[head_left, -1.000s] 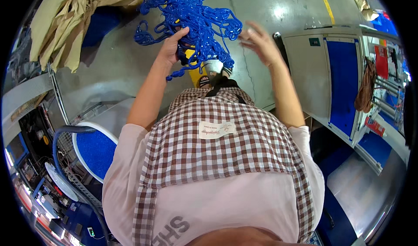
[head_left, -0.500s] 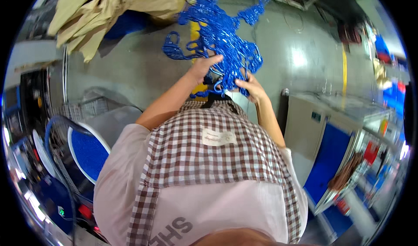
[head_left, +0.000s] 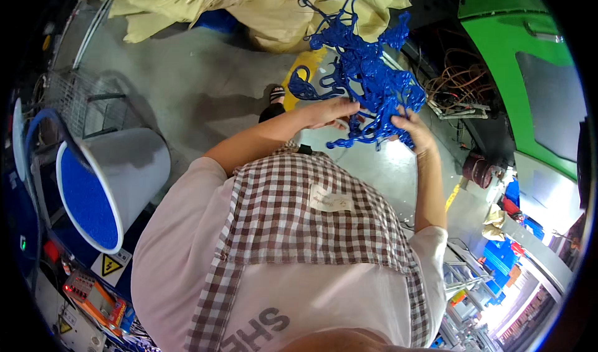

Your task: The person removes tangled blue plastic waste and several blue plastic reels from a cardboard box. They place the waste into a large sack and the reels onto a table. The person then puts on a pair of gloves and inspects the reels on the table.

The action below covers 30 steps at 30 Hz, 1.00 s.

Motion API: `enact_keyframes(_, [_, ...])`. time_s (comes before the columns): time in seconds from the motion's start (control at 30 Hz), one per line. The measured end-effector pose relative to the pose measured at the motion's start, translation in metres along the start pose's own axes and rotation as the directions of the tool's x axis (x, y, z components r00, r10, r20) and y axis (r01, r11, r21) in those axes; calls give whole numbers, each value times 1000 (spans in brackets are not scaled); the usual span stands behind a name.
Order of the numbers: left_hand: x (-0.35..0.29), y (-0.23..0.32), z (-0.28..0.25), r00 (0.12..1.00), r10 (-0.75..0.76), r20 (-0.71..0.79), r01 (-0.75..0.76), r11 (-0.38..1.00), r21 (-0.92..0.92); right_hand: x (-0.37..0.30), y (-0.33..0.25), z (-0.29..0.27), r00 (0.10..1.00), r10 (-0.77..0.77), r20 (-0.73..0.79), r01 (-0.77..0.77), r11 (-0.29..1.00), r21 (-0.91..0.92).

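Note:
A large tangled mass of glossy blue plastic strands [head_left: 374, 72] is held up in front of me, over the grey floor. My left hand [head_left: 333, 112] grips its lower left side, with the thumb over the strands and the other fingers partly hidden beneath. On the lower right side my right hand [head_left: 414, 131] is closed around the strands, its fingertips hidden in the mass. Loose loops and ends stick out on the left and at the top.
Yellowish paper sacks [head_left: 274, 16] lie ahead. At my left stands a white bucket [head_left: 143, 162] of blue granules with a hose in it. A green machine [head_left: 498, 59] is at the far right, with brown hoses [head_left: 467, 81] below it. A yellow stripe [head_left: 305, 65] marks the floor.
My body has turned to the right, carrying the blue mass along. The green machine has come into fuller view, and the white cabinet at the right has left its place beside me.

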<state>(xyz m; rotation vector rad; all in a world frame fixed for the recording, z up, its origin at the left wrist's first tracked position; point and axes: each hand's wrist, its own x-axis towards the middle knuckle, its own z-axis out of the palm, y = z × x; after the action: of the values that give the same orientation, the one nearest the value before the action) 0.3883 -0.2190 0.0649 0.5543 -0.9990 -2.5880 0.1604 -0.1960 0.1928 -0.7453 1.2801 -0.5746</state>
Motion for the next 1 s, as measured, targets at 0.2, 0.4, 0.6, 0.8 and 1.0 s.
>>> enact_keyframes(0.2, [7,2,-94,945,-309,-110,327,866,379,60,-154,-64,975,131,-177,-213,769,-603])
enact_keyframes(0.4, [-55,29,-246,818,17,-575,268,873,407,175,-254,-73,972,234,2,-108,458,-882])
enact_keyframes(0.6, [-48,22,-353,702,289,-651,325,683,654,281,-339,-40,914,406,-12,-136,278,-951])
enact_keyframes(0.8, [12,65,-360,639,236,-732,587,465,662,333,-388,-6,924,370,98,188,-215,-959])
enact_keyframes(1.0, [65,116,-378,492,248,-835,834,142,534,327,-440,43,903,282,325,425,-699,-575])
